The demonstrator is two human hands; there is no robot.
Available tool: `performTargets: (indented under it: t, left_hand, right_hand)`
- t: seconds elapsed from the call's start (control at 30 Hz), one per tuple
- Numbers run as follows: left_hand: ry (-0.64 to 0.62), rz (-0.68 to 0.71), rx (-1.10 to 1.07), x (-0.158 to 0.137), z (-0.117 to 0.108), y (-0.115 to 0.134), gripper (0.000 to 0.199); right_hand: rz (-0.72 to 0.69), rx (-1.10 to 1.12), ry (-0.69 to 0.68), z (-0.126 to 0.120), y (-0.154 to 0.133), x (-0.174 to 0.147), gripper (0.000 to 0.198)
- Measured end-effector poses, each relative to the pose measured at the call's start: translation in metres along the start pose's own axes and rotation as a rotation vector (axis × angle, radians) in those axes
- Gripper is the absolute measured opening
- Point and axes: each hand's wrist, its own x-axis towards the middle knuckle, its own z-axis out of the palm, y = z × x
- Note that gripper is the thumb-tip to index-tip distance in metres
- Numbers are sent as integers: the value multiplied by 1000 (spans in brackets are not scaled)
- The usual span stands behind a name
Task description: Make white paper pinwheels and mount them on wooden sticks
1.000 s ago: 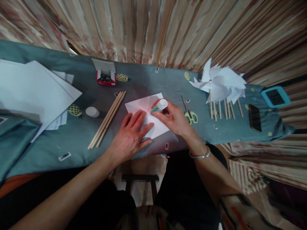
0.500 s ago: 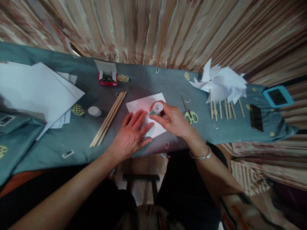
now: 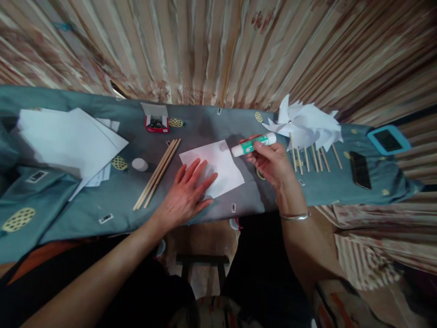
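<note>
My left hand [image 3: 186, 191] lies flat with spread fingers on a white paper sheet [image 3: 227, 168] at the middle of the cloth-covered table. Raised to the right of the sheet, my right hand [image 3: 269, 159] grips a green and white glue stick [image 3: 251, 146], tilted nearly level. A round white cap [image 3: 139, 164] rests on the cloth, left of several wooden sticks [image 3: 159, 175] lying side by side. Behind my right hand the scissors are almost wholly hidden; just a bit of one handle [image 3: 260, 174] shows.
At the left lies a stack of white paper [image 3: 71, 143]. A small red box [image 3: 157, 123] of dark pieces stands open at the back. Paper pinwheels [image 3: 312, 125] on sticks lie at the right, near a phone [image 3: 360, 170] and a blue-framed device [image 3: 389, 139]. Curtains hang behind.
My right hand has lifted the glue stick off the paper and moved right, tipping it from upright to nearly level. My left hand stays on the sheet. The view has shifted slightly.
</note>
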Motion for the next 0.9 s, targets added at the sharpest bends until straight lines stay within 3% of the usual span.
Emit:
performTargets:
  t: [0.13,0.23,0.33,0.47,0.57,0.67,0.77,0.83,0.9]
  left_hand:
    - [132,9,76,-8,-29,-10,57]
    - [302,-200,187,-21,-57,-31,51]
    - [242,-408,286,-36,-74,-55,42]
    - [127,-473,168,-47,-75,-71,40]
    - [169,-559,38,-47,-73,-69,39]
    - [354,-724,-285,-42,-77,-57,35]
    - [584,-840,-924,-34,-84,-37,31]
    - [553,-891,-1230,-29,-86,-23,32]
    - [497,-933,-1354,-24,-87,-11,34]
  right_hand:
    - [142,252,-16,11,6,0,20]
    - [223,345,-48,20,14,-3,18]
    - [280,380,-106,30,22,-7,19]
    - [391,376,-185,41,35,-11,25]
    - [448,385,-197,47,41,-14,27]
    - [470,397,-196,53,41,-17,30]
    - [467,414,-211,58,38,-21,33]
    - [473,403,-237,60,37,-24,34]
    - [475,374,-266,62,37,-26,34]
